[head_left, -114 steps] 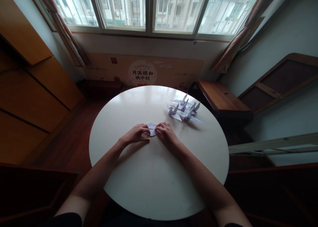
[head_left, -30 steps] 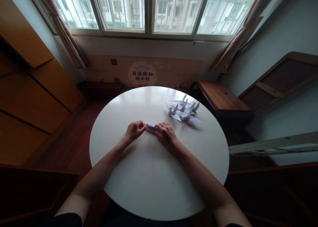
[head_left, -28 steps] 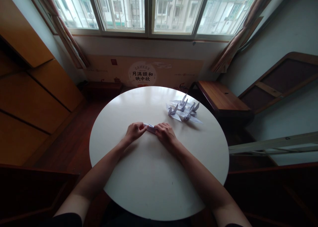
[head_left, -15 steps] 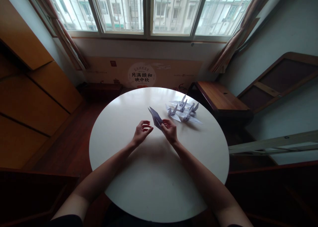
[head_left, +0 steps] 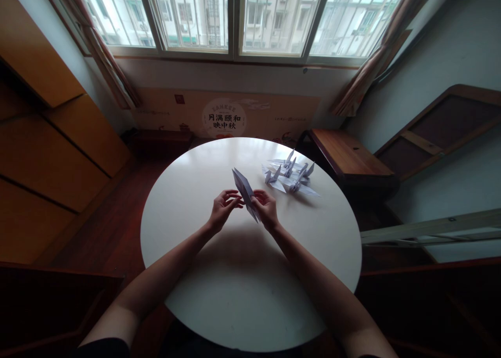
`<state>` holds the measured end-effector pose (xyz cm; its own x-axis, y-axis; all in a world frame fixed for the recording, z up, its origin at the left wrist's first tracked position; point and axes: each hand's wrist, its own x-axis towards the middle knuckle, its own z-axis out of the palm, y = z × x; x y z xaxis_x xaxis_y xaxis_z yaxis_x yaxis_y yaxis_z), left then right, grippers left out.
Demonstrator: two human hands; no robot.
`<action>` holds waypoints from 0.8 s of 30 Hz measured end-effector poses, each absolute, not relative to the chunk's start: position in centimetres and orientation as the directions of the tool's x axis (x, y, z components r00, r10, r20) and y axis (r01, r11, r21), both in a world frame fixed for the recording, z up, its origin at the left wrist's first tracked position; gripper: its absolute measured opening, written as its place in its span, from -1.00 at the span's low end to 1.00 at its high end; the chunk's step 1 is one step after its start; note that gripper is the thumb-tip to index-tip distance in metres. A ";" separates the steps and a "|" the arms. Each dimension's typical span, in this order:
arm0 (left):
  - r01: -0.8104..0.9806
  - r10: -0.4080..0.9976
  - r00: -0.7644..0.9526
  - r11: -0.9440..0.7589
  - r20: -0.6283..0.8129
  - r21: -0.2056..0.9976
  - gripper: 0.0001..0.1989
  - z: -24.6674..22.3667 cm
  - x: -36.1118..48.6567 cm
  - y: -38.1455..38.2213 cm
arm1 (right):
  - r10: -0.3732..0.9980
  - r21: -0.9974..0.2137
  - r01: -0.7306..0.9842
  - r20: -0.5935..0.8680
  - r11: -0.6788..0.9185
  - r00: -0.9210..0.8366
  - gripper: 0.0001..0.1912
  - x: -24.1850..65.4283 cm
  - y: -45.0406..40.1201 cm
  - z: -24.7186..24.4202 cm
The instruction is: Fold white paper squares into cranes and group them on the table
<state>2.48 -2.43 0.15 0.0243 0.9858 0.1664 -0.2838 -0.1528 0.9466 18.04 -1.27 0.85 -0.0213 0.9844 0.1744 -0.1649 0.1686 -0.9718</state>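
Observation:
A folded piece of white paper [head_left: 243,185], long and diamond-shaped with pointed ends, is held tilted above the table. My right hand [head_left: 266,209] pinches it from the right, thumb on the near side and fingers partly hidden behind it. My left hand [head_left: 223,209] is at the paper's left edge, its fingers curved and apart. Its fingertips reach the paper or nearly so; whether they touch I cannot tell. Beyond my right hand, several folded paper cranes [head_left: 291,176] stand grouped on the white table [head_left: 188,191], with wings spread.
The round table's rim curves around my forearms. A low wooden cabinet [head_left: 348,152] stands past its far right side, and wooden cupboards [head_left: 74,154] line the left. Behind the table are a printed banner [head_left: 258,112] and a barred window [head_left: 274,19].
The folded paper has turned steeper, and its lower point now shows below my right thumb. My left hand's fingertips have come closer to its edge. The cranes stay put.

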 end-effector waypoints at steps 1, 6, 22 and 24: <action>-0.280 0.987 0.023 -0.144 0.157 0.949 -0.58 0.2 2.5 -2.4 | 0.989 -0.971 -0.198 0.143 0.132 -0.040 -0.71 18.1 -1.3 0.9; -0.223 0.986 -0.043 -0.166 0.160 0.961 -0.60 0.5 2.6 -2.6 | 0.992 -0.943 -0.333 0.061 0.020 -0.114 -0.69 17.9 -1.3 0.7; 0.226 0.855 -0.094 -0.481 0.510 0.847 -0.61 0.0 2.2 -2.8 | 0.986 -0.897 -0.415 -0.101 -0.149 -0.135 -0.67 16.9 -1.7 0.5; 0.327 0.821 -0.058 -0.522 0.568 0.788 -0.61 0.1 2.3 -3.0 | 0.982 -0.883 -0.433 -0.132 -0.179 -0.137 -0.65 16.8 -1.8 0.6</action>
<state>2.26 -2.99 0.10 -0.0579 0.8207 0.5684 0.3265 -0.5224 0.7877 16.80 -1.77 0.64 -0.1371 0.9817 -0.1319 -0.4333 -0.1792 -0.8833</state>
